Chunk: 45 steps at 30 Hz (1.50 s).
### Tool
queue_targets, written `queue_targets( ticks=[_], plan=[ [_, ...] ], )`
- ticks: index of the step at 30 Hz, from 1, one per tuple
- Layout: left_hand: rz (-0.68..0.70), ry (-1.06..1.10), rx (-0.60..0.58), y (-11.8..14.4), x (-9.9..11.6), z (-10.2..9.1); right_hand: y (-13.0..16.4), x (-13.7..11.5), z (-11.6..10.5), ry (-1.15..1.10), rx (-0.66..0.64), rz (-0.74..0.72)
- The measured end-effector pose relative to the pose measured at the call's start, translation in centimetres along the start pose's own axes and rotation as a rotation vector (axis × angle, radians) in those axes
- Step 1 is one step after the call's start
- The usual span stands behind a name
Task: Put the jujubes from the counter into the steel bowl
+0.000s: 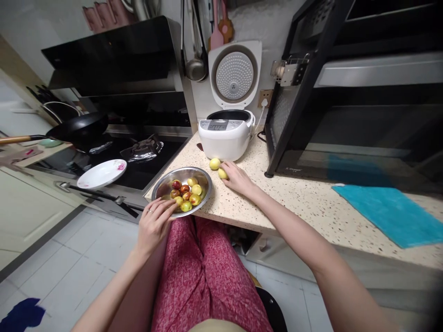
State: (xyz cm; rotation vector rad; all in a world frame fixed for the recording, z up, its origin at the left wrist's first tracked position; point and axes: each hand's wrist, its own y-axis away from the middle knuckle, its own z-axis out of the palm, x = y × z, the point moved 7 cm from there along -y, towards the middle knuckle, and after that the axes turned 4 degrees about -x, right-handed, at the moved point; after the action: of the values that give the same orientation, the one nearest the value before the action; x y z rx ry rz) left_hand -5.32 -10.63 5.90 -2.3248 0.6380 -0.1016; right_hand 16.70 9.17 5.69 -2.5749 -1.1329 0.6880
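A steel bowl (166, 182) holding several small yellow-green and red fruits (186, 196) sits at the counter's left corner, partly over the edge. My left hand (154, 224) grips the bowl's near rim. My right hand (237, 177) rests on the speckled counter just right of the bowl, fingers closed on one yellow fruit (222, 174). Another yellow fruit (214, 163) lies loose beside it, in front of the rice cooker.
A white rice cooker (226, 133) stands open behind the fruits. A black oven rack (346, 101) fills the right. A blue cloth (394, 212) lies on the counter (297, 203). Left are a stove, a white plate (102, 174) and a black pan (78, 127).
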Motion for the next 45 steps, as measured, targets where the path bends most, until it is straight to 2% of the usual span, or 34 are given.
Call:
queue_targets(
  ticks=[7, 11, 14, 17, 21, 23, 26, 30, 35, 37, 40, 42, 45],
  plan=[
    [0.001, -0.006, 0.0, -0.6, 0.7, 0.8, 0.1, -0.4, -0.9, -0.086, 0.053, 0.013],
    [-0.017, 0.01, -0.016, -1.5, 1.5, 1.1, -0.1, -0.7, -3.0, -0.2, 0.131, 0.022],
    [-0.023, 0.038, -0.016, -2.4, 2.2, 1.0, -1.1, -2.5, -4.7, -0.304, 0.147, -0.068],
    [-0.02, 0.081, 0.038, -2.9, 2.3, 0.7, -2.7, -6.2, -5.0, -0.342, 0.015, -0.213],
    [-0.022, 0.123, 0.147, -2.2, 1.7, 0.5, -4.5, -11.1, -3.1, -0.319, -0.248, -0.36],
    [-0.035, 0.14, 0.174, -1.5, 1.2, 0.6, -5.1, -12.5, -1.8, -0.327, -0.336, -0.392],
    [-0.049, 0.157, 0.176, -0.7, 0.6, 0.9, -5.8, -13.2, 0.1, -0.314, -0.42, -0.414],
    [-0.07, 0.169, 0.152, -0.4, 0.0, 1.2, -6.1, -12.9, 1.3, -0.303, -0.449, -0.445],
    [-0.066, 0.185, 0.095, -0.6, -0.3, 1.6, -6.1, -11.0, -0.2, -0.365, -0.46, -0.448],
    [-0.064, 0.197, 0.088, -0.6, -0.3, 1.5, -6.4, -9.3, -1.3, -0.357, -0.382, -0.401],
    [-0.066, 0.203, 0.081, -0.5, -0.3, 1.5, -6.2, -6.1, -2.6, -0.285, -0.182, -0.292],
    [-0.069, 0.202, 0.079, -0.5, -0.3, 1.4, -5.6, -4.3, -2.4, -0.227, -0.085, -0.217],
    [-0.067, 0.202, 0.09, -0.5, -0.4, 1.4, -4.1, -2.9, -1.1, -0.182, -0.049, -0.176]
  ],
)
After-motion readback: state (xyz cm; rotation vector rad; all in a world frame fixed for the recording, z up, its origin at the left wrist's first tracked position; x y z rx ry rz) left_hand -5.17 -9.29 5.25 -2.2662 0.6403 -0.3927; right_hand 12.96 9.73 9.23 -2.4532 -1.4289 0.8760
